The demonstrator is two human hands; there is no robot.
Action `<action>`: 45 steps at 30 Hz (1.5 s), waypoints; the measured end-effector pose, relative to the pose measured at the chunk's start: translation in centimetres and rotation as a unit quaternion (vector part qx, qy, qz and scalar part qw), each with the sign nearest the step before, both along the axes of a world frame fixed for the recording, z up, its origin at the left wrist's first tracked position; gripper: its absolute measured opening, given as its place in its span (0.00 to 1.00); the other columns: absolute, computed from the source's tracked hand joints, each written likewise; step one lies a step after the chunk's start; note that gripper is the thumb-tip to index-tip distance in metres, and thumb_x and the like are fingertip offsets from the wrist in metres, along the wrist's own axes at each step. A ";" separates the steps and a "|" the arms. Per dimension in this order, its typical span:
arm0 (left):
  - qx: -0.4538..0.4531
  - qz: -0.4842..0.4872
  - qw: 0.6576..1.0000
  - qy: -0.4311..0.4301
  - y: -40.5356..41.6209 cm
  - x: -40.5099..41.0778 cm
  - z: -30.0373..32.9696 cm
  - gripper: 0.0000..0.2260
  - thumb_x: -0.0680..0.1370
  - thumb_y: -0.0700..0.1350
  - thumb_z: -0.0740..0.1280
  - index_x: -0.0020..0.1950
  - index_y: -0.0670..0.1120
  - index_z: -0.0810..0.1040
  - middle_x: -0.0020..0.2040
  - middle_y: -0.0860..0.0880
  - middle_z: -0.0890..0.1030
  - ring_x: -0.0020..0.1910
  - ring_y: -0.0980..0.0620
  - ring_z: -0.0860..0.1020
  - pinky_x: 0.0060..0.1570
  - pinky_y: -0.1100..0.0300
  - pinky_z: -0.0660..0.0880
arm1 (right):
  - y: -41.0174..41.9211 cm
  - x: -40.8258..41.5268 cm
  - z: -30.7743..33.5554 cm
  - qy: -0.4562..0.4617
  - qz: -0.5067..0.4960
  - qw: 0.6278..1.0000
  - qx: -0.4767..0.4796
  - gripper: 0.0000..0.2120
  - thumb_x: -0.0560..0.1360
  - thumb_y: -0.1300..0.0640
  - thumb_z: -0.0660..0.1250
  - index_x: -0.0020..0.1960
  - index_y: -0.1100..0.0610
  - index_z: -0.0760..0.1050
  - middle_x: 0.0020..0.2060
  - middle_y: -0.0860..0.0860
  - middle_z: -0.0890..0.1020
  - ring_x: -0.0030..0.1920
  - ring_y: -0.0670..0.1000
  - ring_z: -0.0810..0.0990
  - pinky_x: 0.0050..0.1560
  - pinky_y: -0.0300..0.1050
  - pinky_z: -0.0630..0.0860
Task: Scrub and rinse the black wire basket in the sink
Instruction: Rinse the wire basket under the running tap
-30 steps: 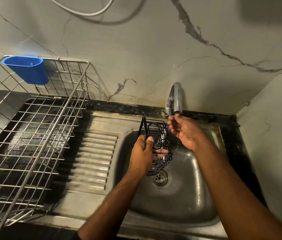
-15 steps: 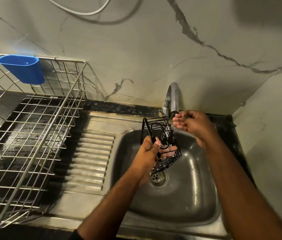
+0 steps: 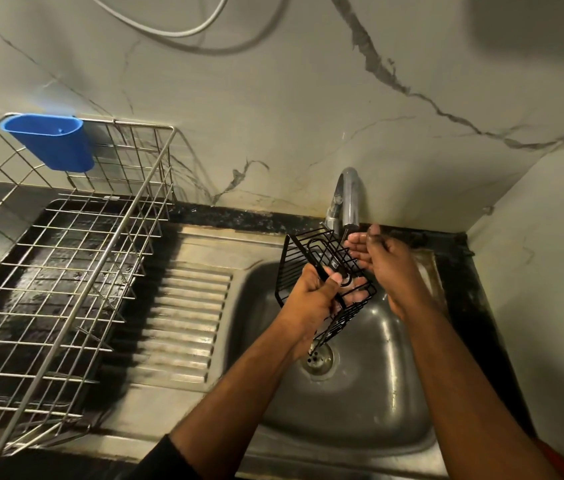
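Note:
My left hand (image 3: 311,299) grips the black wire basket (image 3: 303,261) and holds it tilted above the steel sink (image 3: 343,410), just below the tap (image 3: 348,199). Its thumb lies over the basket's front wires. My right hand (image 3: 382,261) is beside the basket's right side, directly under the spout, with its fingers held loosely straight toward the basket. A thin stream of water seems to fall at the spout onto those fingers. The basket's lower end hangs over the drain (image 3: 317,358).
A large steel wire dish rack (image 3: 66,271) stands on the left over a black tray, with a blue plastic cup (image 3: 48,140) hooked on its back rim. The ribbed drainboard (image 3: 183,317) lies between rack and sink. Marble walls close in behind and to the right.
My left hand has raised and tilted the basket toward the tap. My right hand has moved from the spout's mouth to the basket's right side, fingers opened out.

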State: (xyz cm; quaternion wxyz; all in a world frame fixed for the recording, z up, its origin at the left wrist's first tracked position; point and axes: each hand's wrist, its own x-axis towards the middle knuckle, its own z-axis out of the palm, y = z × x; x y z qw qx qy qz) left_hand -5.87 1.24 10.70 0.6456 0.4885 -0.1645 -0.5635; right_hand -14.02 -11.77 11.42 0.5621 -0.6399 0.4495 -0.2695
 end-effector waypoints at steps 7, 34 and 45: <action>0.002 -0.005 1.000 -0.019 0.0 0.1 -0.5 0.05 0.87 0.40 0.57 0.62 0.41 0.66 0.58 0.40 0.86 0.58 0.40 0.84 0.70 0.32 0.67 | 0.4 -0.3 0.2 0.012 0.010 0.999 -0.052 0.22 0.84 0.44 0.53 0.55 0.55 0.81 0.49 0.47 0.85 0.51 0.43 0.83 0.48 0.35 0.76; -0.025 0.042 0.998 -0.026 1.2 -1.9 0.9 0.16 0.86 0.41 0.57 0.71 0.34 0.63 0.58 0.37 0.85 0.57 0.37 0.84 0.63 0.42 0.78 | 0.7 -3.2 -0.6 0.047 0.054 0.993 -0.090 0.21 0.83 0.43 0.53 0.57 0.51 0.82 0.51 0.45 0.85 0.51 0.40 0.82 0.54 0.42 0.77; -0.033 0.049 0.998 -0.037 1.4 -2.3 1.0 0.13 0.87 0.41 0.57 0.69 0.36 0.66 0.60 0.37 0.84 0.58 0.37 0.84 0.64 0.39 0.77 | 1.9 -4.3 0.0 0.042 0.043 0.994 -0.086 0.21 0.82 0.42 0.54 0.59 0.50 0.82 0.52 0.44 0.85 0.50 0.38 0.80 0.47 0.38 0.74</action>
